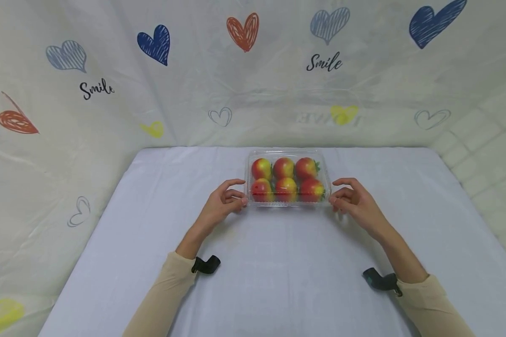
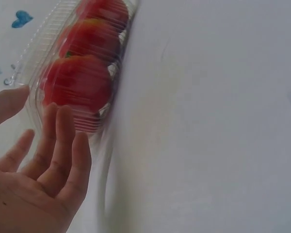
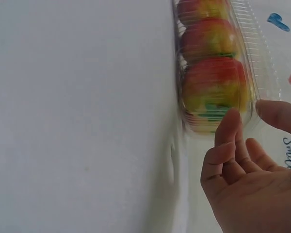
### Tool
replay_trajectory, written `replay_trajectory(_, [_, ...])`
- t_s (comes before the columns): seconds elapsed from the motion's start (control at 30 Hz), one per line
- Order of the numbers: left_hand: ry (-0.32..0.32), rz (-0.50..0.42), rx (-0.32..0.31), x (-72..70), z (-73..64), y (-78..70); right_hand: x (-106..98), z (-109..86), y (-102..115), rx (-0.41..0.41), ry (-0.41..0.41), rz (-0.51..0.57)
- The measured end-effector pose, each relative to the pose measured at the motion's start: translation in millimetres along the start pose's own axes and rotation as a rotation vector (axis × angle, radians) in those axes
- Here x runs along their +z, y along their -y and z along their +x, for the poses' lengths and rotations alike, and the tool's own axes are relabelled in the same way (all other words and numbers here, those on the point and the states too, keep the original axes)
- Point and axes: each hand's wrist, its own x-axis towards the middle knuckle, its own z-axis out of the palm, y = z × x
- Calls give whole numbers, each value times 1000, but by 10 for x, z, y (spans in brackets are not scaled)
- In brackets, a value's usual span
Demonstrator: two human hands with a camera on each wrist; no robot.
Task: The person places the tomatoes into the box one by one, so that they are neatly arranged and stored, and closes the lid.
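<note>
A clear plastic box [image 1: 287, 152] sits on the far part of the white-covered table, its lid apparently down. Inside it are several round red-and-yellow fruits [image 1: 284, 167], apple-like, some with green leafy bits. My left hand [image 1: 219, 203] is at the box's left end, thumb and fingers loosely bent and spread. At the right end my right hand [image 1: 358, 203] is in much the same pose. Both wrist views show the fingertips right by the end walls; whether they touch the plastic I cannot tell. Neither hand wraps round the box.
White cloth covers the table [image 1: 286, 262]. Behind and to the left hangs a pale sheet [image 1: 270, 84] printed with hearts and "Smile". On each wrist is a black strapped device, the left one [image 1: 207, 265] and the right one [image 1: 380, 281].
</note>
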Motion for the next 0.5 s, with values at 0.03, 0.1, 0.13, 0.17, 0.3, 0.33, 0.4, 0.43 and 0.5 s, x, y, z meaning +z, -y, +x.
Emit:
replay_trajectory(0.03, [-3,4,-2,2,-2,-1,2,-1,0,8,0,7])
replay_trajectory(0.1, [-13,17,-14,6,-5,-3,3,-4,-3,29,2,9])
replay_trajectory(0.13, [-16,24,-22,7,-5,-3,1,-6,-4,41,7,4])
replay_trajectory(0.17, [-19,33,-27,9,-4,-3,-1,-7,-5,54,13,-4])
replay_trajectory(0.3, [-22,61,-56,13,0,-1,-12,-11,-1,85,39,-20])
replay_trajectory(0.33, [-20,61,-61,14,0,1,-15,-11,1,91,44,-21])
replay_trajectory(0.4, [-16,59,-66,15,-3,4,-15,-12,6,104,49,-12])
replay_trajectory(0.43, [-12,58,-64,14,-5,7,-12,-12,9,110,49,-3])
replay_trajectory(0.5, [-5,49,-63,14,-9,6,-6,-11,11,122,52,16])
